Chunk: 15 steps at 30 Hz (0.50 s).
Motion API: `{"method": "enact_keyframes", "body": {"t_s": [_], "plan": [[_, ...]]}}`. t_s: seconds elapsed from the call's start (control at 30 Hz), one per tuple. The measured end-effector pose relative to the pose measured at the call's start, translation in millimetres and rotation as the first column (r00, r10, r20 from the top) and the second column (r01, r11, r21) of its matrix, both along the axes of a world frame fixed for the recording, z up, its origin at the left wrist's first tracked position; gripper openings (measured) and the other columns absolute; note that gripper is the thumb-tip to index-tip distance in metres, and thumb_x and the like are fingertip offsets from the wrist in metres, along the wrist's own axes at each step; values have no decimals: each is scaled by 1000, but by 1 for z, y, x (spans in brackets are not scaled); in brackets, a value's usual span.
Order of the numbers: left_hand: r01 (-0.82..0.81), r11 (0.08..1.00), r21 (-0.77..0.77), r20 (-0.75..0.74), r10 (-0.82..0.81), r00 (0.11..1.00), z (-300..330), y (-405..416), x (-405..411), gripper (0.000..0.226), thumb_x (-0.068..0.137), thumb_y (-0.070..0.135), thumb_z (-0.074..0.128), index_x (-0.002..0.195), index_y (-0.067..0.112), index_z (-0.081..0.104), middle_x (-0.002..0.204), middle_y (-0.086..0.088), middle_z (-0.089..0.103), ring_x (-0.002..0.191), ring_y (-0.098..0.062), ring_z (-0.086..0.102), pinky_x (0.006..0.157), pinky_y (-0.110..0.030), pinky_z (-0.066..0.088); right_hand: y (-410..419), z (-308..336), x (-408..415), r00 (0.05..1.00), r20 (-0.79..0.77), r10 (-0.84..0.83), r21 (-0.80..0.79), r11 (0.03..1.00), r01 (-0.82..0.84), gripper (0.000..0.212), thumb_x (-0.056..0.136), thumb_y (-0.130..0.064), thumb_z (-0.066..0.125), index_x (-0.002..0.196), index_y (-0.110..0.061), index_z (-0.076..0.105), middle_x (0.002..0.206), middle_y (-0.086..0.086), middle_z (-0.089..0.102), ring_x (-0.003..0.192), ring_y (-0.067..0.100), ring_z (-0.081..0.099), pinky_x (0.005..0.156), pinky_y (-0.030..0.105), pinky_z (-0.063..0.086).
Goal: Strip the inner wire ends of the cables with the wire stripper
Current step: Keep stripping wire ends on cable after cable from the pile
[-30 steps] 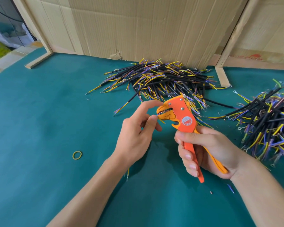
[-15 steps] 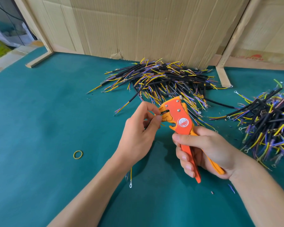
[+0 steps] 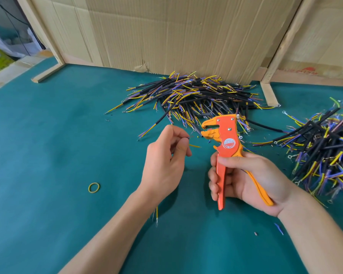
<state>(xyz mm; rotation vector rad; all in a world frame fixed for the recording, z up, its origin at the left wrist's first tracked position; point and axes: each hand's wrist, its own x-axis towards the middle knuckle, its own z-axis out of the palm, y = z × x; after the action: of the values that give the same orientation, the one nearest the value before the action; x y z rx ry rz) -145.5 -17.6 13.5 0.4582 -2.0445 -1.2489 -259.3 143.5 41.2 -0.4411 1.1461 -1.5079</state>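
My right hand grips the handles of an orange wire stripper, held upright with its jaws pointing left. My left hand is a short way left of the jaws and pinches a cable. The cable's dark tip shows at my fingertips, and a yellow inner wire sticks out to the right. Its other end, yellow wire with a ring terminal, hangs out below my wrist. The rest of the cable is hidden in my hand. Cable and jaws do not touch.
A heap of black cables with yellow and blue wires lies behind the stripper against a cardboard wall. A second heap is at the right. A yellow rubber band lies on the green mat. Small insulation scraps lie near my right forearm.
The cable end was in the stripper's jaws before. My left hand has pulled it out to the left, and a gap now separates it from the stripper.
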Motion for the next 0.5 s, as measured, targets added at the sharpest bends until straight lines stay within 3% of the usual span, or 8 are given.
{"method": "enact_keyframes", "body": {"t_s": [0.1, 0.27, 0.4, 0.5], "plan": [[6, 1000, -16, 15, -6, 1000, -1, 0, 0, 17, 101, 17, 49, 94, 32, 52, 70, 9, 65, 54, -14, 50, 56, -30, 44, 1, -3, -1, 1000, 11, -8, -25, 1000, 8, 43, 70, -20, 86, 103, -2, 64, 89, 28, 59, 71, 38, 59, 67, 51, 55], [81, 995, -50, 72, -77, 994, -1, 5, 1, 18, 103, 11, 48, 96, 28, 46, 71, 8, 67, 52, -18, 49, 52, -29, 44, 1, -4, -2, 993, -48, -105, -142, 985, 98, 37, 80, -14, 71, 114, -1, 69, 115, 31, 57, 73, 38, 60, 70, 50, 54], [136, 989, -65, 99, -129, 987, 2, 10, 2, 17, 104, 13, 47, 96, 28, 44, 74, 7, 68, 52, -23, 50, 52, -39, 46, -1, -5, 0, 993, -87, -86, -185, 980, 68, 48, 80, -13, 75, 126, 0, 66, 122, 41, 52, 76, 35, 61, 71, 49, 54], [148, 987, -67, 111, -140, 984, 2, 11, 2, 19, 104, 13, 47, 95, 28, 42, 75, 6, 69, 53, -25, 51, 52, -41, 46, -2, -7, 3, 993, -100, -68, -172, 984, 50, 46, 80, -13, 73, 125, -3, 68, 123, 39, 54, 75, 35, 61, 70, 49, 54]]}}
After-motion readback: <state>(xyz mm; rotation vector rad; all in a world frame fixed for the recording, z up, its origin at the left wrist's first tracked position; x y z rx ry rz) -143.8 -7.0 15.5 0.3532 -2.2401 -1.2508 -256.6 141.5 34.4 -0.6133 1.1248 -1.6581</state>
